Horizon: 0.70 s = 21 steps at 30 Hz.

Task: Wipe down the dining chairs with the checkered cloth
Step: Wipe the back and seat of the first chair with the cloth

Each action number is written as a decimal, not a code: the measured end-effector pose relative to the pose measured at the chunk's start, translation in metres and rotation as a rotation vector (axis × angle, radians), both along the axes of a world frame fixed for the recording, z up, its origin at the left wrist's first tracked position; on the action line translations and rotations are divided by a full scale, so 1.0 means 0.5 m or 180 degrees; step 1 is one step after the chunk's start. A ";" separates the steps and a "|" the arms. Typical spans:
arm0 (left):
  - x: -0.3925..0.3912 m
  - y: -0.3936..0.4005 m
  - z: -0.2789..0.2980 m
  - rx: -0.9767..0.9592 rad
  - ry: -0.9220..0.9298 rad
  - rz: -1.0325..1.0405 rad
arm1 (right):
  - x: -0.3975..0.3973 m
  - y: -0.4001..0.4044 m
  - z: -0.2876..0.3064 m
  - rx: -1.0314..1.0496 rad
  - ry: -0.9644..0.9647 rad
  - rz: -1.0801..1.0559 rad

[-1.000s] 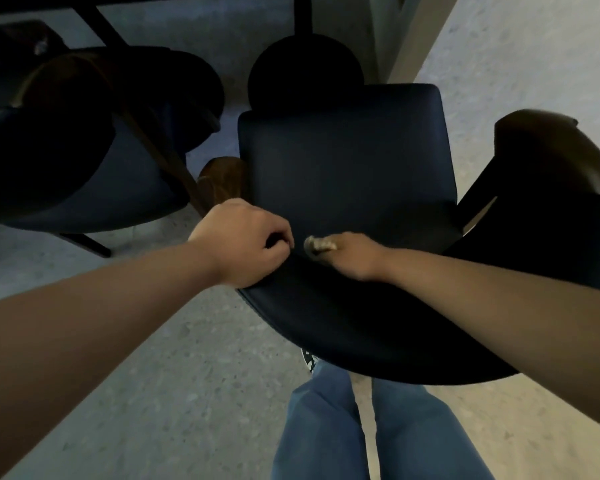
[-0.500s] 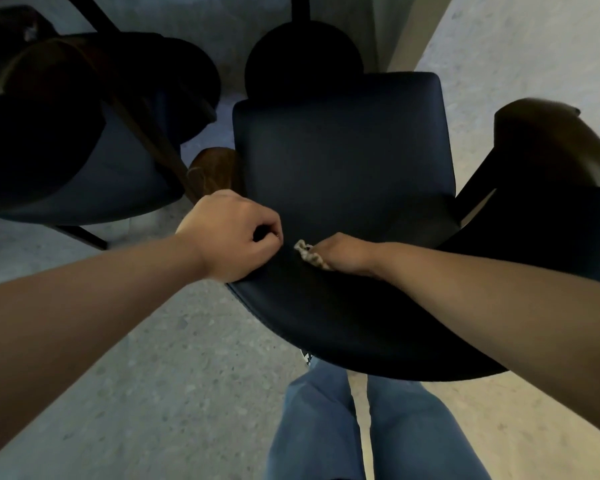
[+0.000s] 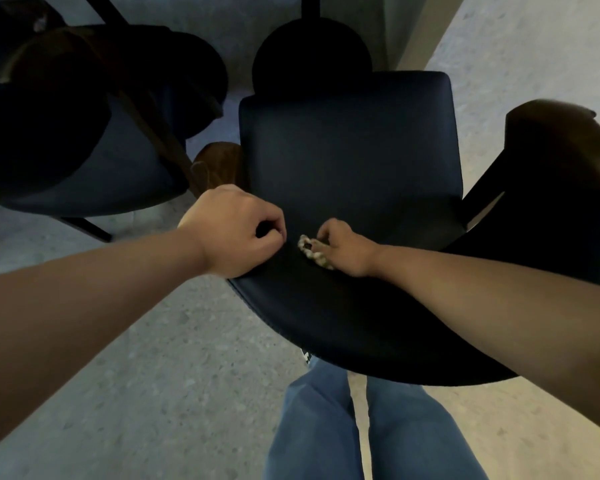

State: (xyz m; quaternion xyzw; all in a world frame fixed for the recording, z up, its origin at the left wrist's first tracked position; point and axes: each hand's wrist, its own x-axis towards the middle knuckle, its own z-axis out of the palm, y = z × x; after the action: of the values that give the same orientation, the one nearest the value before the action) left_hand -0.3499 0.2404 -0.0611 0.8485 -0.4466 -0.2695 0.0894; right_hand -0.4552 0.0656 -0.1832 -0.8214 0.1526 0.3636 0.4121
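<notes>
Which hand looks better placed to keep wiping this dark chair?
Probably the right hand: it holds the checkered cloth against the chair. The left hand grips the chair's edge.

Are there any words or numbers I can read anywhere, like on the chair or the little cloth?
None: no words, numbers or signs can be read.
Dark blue padded chair: plain, no label showing.
Small checkered cloth held by the right hand: only a pattern, no writing.
Small black-and-white patch under the chair's edge: too small to read.
</notes>
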 end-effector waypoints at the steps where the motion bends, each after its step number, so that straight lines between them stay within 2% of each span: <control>1: 0.000 0.000 0.000 0.0000 -0.0002 0.0007 | 0.000 0.000 -0.001 -0.0021 -0.0107 -0.0049; 7: 0.001 0.002 -0.006 -0.0051 -0.0014 0.0074 | 0.006 0.002 0.014 0.0013 -0.0149 0.0542; 11: 0.001 0.003 -0.011 -0.0118 -0.0047 0.0083 | 0.012 -0.001 0.023 -0.0198 -0.0215 0.0953; 15: 0.003 0.003 -0.016 -0.0064 -0.0040 0.0123 | 0.023 0.004 0.038 -0.0225 -0.0178 0.0938; 18: 0.003 0.004 -0.016 -0.0058 -0.0055 0.0135 | 0.014 0.006 0.060 -0.0058 -0.0187 0.0666; 21: 0.003 0.004 -0.015 -0.0060 -0.0050 0.0129 | -0.008 0.011 0.106 -0.0058 -0.0391 0.0585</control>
State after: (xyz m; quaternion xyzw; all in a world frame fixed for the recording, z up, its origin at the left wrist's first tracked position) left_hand -0.3484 0.2423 -0.0688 0.8586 -0.4325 -0.2567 0.0993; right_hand -0.4590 0.0709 -0.1304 -0.8564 0.0544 0.3474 0.3781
